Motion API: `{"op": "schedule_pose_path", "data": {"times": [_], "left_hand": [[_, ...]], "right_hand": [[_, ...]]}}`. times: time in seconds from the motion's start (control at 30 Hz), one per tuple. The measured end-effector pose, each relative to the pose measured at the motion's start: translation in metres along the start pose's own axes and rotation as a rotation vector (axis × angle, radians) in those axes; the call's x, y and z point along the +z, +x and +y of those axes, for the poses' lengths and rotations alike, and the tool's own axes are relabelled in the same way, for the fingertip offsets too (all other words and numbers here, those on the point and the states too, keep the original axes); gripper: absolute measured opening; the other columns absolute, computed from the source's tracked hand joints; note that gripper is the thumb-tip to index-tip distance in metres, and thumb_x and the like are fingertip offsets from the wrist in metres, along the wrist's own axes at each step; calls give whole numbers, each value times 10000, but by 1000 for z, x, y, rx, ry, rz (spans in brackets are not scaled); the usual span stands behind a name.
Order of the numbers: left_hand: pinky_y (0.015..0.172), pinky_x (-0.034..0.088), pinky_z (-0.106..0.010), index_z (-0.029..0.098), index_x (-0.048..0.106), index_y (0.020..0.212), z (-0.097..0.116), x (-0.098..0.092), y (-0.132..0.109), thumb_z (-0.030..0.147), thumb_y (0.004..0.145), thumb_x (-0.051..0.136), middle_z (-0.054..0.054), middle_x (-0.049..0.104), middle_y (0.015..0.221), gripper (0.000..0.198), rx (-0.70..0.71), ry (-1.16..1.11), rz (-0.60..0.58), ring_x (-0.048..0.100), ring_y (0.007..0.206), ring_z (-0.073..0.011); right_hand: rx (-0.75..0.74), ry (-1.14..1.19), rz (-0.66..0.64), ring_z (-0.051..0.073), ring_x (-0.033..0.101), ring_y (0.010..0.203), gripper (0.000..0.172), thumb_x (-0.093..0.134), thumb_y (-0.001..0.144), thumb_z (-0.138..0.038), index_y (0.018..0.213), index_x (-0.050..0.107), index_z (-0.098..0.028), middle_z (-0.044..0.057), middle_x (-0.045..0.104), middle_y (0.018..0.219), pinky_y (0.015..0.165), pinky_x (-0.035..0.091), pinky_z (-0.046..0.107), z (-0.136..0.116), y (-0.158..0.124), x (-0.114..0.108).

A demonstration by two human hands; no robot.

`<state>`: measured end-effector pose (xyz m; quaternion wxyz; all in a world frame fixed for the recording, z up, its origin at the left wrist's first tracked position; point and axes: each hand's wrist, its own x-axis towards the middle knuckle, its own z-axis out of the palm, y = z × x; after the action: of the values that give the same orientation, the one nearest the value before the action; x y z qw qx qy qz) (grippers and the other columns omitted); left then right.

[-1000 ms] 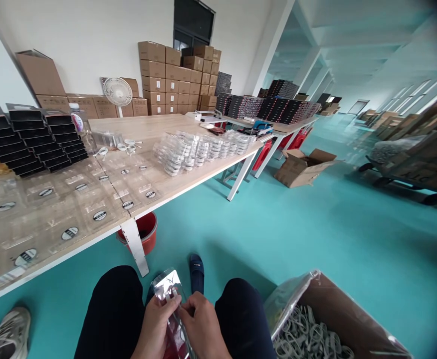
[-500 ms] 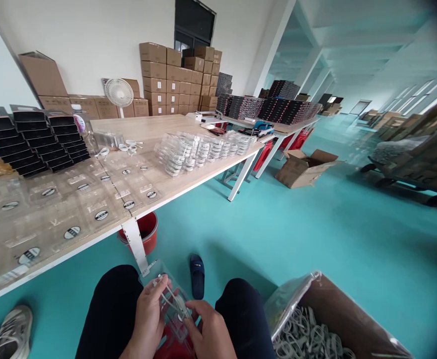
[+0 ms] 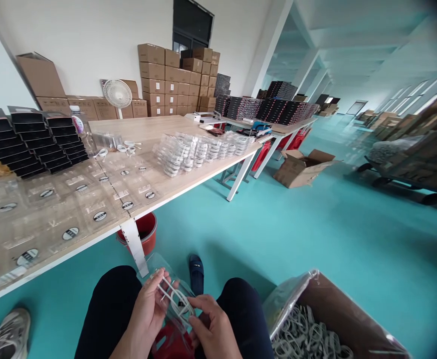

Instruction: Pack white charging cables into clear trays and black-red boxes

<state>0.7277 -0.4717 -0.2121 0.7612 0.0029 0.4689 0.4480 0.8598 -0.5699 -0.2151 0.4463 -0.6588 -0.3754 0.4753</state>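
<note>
Both hands work low between my knees. My left hand (image 3: 143,314) grips the left edge of a clear plastic blister pack (image 3: 169,294), fingers curled round it. A coiled white cable (image 3: 175,301) lies in the pack. My right hand (image 3: 213,326) pinches the cable's lower end against the pack. Something red (image 3: 169,341) sits in my lap beneath both hands.
A wooden table (image 3: 188,177) to the left carries clear packs, rows of filled packs (image 3: 196,149) and black trays (image 3: 35,142). A cardboard box of white cables (image 3: 316,329) stands at my right. A red bucket (image 3: 145,232) sits under the table. Another person's shoe (image 3: 11,331) shows at left.
The pack has tilted from upright and glinting to lying flatter in my hands. The white cable now shows inside it, and my right hand has shifted down to the cable's end.
</note>
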Motion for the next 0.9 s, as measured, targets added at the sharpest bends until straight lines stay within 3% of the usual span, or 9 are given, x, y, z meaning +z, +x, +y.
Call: {"op": "schedule_pose_path", "data": {"times": [0.1,0.2,0.27,0.43,0.5,0.6,0.73,0.83,0.9], "left_hand": [[631,625,-293,144,627,879,4,0,-1,147,820,698,-6,647,803,92,-54,-43,5,689,672,-142],[758,635,-365,141,633,873,2,-2,0,122,828,685,4,652,787,71,-68,-101,-3,676,661,-120],[818,624,-396,140,637,875,-3,-4,0,110,833,677,1,656,783,65,-78,-130,-6,674,671,-118],[868,605,-432,141,643,861,-11,-7,0,118,813,703,-12,659,799,80,-92,-114,10,668,704,-127],[857,605,-424,141,642,837,-11,-9,-1,114,805,710,-12,652,799,80,-68,-70,4,661,711,-125],[814,605,-378,139,648,817,-10,-13,-1,103,809,697,-5,636,777,61,-19,11,-39,646,701,-115],[694,574,-279,139,656,787,-10,-18,-6,150,752,770,-1,627,722,120,-30,138,-140,624,652,-110],[572,505,-230,136,672,771,-13,-18,-13,265,705,823,-10,625,670,209,-72,218,-260,602,600,-117],[560,483,-229,137,677,745,-16,-17,-17,312,693,830,-11,622,647,238,-94,229,-309,594,584,-119]], "right_hand": [[-93,-44,113,164,582,649,520,778,652,-522,1074,711,-226,87,604,1063,611,531,314,8,4,-7],[-84,110,-8,220,618,776,676,729,699,-596,1250,609,-222,96,645,1044,726,532,360,23,4,-8],[-81,201,-62,231,619,809,657,665,764,-613,1276,570,-212,74,656,943,753,517,366,36,1,-1],[-116,207,175,189,559,721,549,604,826,-599,1205,545,-207,20,602,792,699,477,329,58,-4,27],[-93,246,164,167,524,653,517,613,810,-618,1121,558,-209,-7,568,726,650,458,311,60,-4,31],[-13,309,-25,131,478,579,504,701,731,-622,987,569,-209,-46,521,656,584,416,276,53,-2,24],[44,318,-229,142,533,653,498,781,673,-552,950,603,-179,-14,597,718,605,414,263,31,3,7],[11,259,-243,146,552,669,452,756,715,-487,999,620,-162,5,635,757,625,418,269,13,7,2],[-5,122,-200,134,526,616,333,734,734,-368,979,628,-167,-23,611,682,594,392,260,4,8,4]]}}
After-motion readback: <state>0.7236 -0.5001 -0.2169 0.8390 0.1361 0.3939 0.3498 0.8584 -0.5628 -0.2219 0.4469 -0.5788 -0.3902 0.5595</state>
